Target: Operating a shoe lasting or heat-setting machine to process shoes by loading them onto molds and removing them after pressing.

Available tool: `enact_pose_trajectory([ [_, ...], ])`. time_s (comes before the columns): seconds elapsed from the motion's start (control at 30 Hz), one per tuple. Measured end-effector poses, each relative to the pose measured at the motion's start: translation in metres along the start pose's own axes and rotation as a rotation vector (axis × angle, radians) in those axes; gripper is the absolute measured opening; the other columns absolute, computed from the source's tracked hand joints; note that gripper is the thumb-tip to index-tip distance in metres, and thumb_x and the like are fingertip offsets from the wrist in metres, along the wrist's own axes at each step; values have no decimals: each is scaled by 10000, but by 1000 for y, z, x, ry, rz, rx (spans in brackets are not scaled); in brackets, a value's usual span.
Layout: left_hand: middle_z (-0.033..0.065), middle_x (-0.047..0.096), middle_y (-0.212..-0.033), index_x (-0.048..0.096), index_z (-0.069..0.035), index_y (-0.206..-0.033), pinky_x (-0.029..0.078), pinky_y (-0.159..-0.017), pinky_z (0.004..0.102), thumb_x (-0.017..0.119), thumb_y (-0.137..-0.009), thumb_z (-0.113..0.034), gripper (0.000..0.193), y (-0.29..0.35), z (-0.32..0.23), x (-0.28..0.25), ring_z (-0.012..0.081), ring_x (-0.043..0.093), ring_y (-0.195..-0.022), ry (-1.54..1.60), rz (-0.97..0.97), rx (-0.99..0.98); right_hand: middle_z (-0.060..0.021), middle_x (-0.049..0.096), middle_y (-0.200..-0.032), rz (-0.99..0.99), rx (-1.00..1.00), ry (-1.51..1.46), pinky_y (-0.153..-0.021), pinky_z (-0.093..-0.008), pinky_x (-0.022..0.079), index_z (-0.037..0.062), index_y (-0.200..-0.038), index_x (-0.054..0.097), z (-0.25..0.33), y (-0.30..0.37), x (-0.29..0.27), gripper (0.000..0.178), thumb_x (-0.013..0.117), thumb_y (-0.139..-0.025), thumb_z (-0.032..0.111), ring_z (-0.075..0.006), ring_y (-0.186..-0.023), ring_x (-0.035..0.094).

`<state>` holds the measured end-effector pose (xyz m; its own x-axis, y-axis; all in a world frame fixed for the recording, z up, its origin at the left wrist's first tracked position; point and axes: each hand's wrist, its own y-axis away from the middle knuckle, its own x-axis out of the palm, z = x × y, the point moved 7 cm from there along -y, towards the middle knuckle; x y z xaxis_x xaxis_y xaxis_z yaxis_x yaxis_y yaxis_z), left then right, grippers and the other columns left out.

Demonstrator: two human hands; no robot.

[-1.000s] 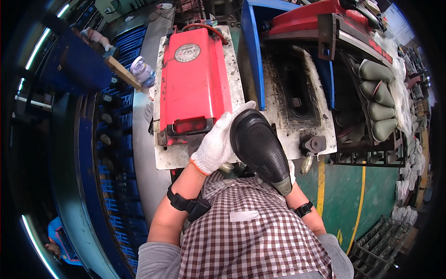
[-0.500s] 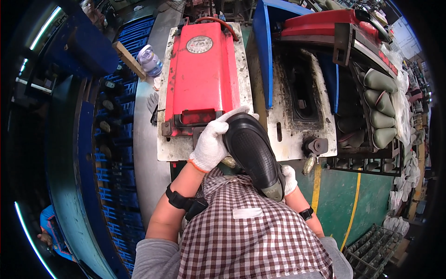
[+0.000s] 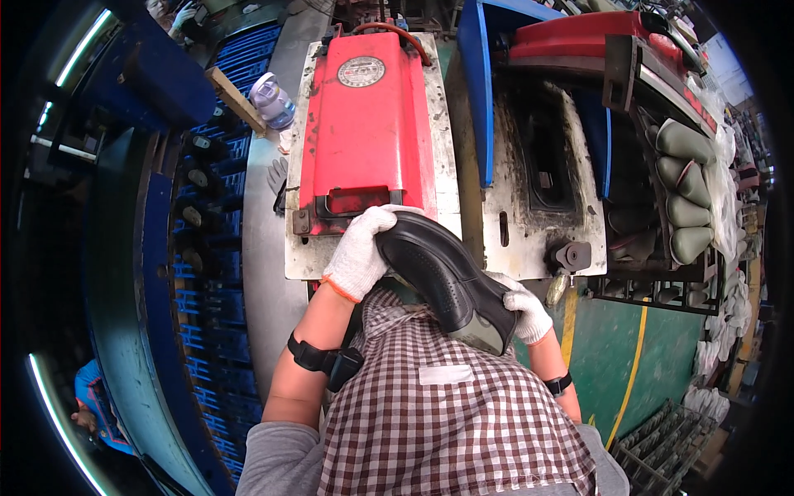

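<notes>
Slantwise in front of my apron I hold a black shoe [image 3: 434, 264]. A grey-green piece [image 3: 482, 332] shows at its lower end; whether it belongs to the shoe or is a last inside, I cannot tell. My left hand [image 3: 361, 252], in a white knit glove with an orange cuff, is closed round the upper left end. My right hand [image 3: 527, 310], gloved in white too, grips the lower right end, its thumb on the near side. Just beyond the shoe stands a machine with a red cover [image 3: 364, 124], on a worn pale plate [image 3: 310, 263].
To the right, a second machine has a blue panel [image 3: 475, 99], a dark shoe-shaped opening [image 3: 547, 169] and a black knob [image 3: 571, 256]. Grey-green lasts [image 3: 688, 207] fill a rack. On the left, a bottle [image 3: 271, 101] stands by blue racks [image 3: 194, 331]. Another person [image 3: 99, 405] is lower left.
The shoe has rolled between my hands, showing more of its side, and its upper end has shifted left. My right hand has come further into view and up.
</notes>
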<state>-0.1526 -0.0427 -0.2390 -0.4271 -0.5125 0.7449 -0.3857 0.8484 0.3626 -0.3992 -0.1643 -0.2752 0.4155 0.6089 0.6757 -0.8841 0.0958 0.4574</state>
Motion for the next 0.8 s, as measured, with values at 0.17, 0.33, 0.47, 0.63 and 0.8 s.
enact_pose_trajectory([
  [0.17, 253, 726, -1160, 664, 117, -1214, 583, -1004, 430, 491, -884, -169, 470, 2, -4, -8, 324, 717, -1080, -122, -1, 34, -228, 631, -1368, -37, 18, 22, -920, -401, 583, -84, -1531, 408, -1, 2, 10, 873, 733, -802, 268, -287, -1090, 700],
  [0.33, 288, 643, -1348, 509, 92, -1435, 507, -1119, 448, 525, -970, -158, 528, 0, -2, 7, 345, 647, -1240, -7, -66, 124, -204, 519, -1547, -34, -26, -155, -1186, -377, 421, -83, -1570, 362, -9, -1, 10, 914, 754, -850, 319, -258, -1379, 563],
  [0.47, 278, 540, -1483, 427, -7, -1524, 450, -1177, 484, 464, -1051, -90, 482, -15, -9, -7, 354, 571, -1343, 163, 11, 232, -189, 472, -1594, -6, 36, -284, -1223, -391, 379, -35, -1608, 328, -14, 0, 12, 858, 684, -941, 372, -260, -1415, 533],
  [0.63, 248, 573, -1441, 450, -15, -1499, 482, -1158, 478, 424, -1080, -61, 422, -20, -15, -9, 334, 604, -1299, 271, 36, 226, -276, 507, -1515, 265, 38, -362, -742, -522, 649, 71, -1658, 229, 0, 2, 40, 1098, 406, -910, 856, -492, -1275, 606],
  [0.8, 233, 582, -1435, 434, 1, -1513, 466, -1175, 488, 423, -1081, -53, 435, -23, -12, -23, 342, 593, -1321, 360, 50, 269, -229, 454, -1599, 435, 9, -611, -1118, -573, 479, 72, -1620, 357, 20, -1, 60, 958, 432, -974, 775, -411, -1424, 495],
])
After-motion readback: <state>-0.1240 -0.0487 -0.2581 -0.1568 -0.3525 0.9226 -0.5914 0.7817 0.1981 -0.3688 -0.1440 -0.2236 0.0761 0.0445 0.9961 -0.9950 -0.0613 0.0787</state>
